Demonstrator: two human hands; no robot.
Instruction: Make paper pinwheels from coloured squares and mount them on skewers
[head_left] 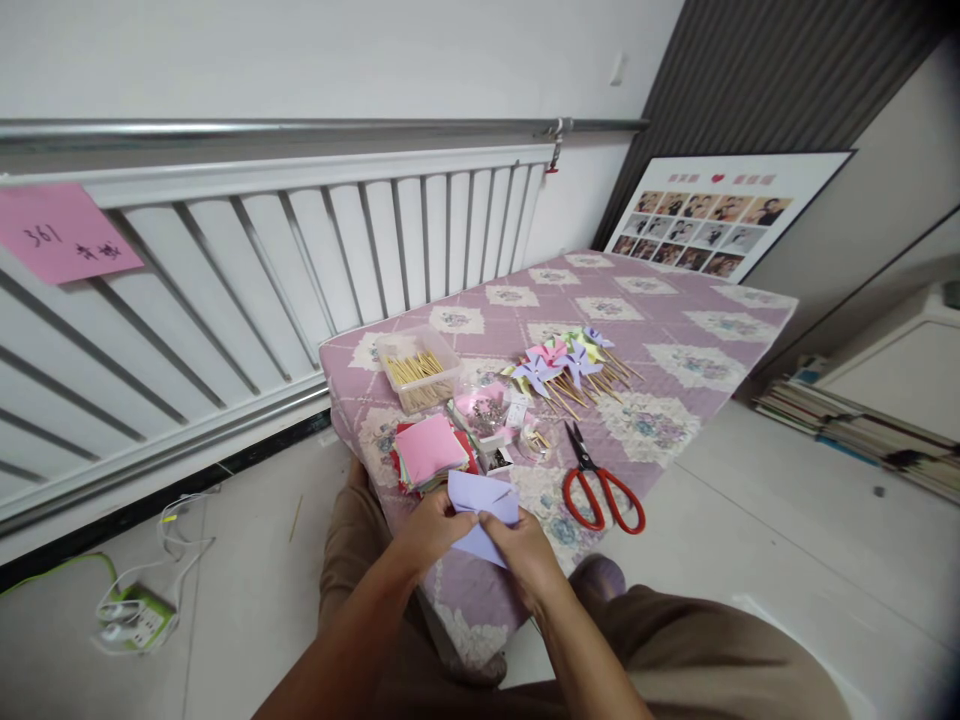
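Both my hands pinch a folded lavender paper square [484, 505] over the near end of a low surface covered with a purple quilted cloth [675, 330]. My left hand [433, 530] grips its left edge and my right hand [525, 550] grips its lower right part. Just beyond lies a stack of coloured paper squares [429, 450] with a pink sheet on top. Red-handled scissors [600, 490] lie to the right of my hands. Further back is a pile of finished paper pinwheels on sticks [570, 365].
A clear plastic box of wooden sticks [416, 370] and a clear round container [484, 405] stand behind the paper stack. A white radiator [300, 260] runs along the left wall. A power strip with cables [139, 615] lies on the floor. Stacked books [847, 425] and a photo board [705, 215] sit at right.
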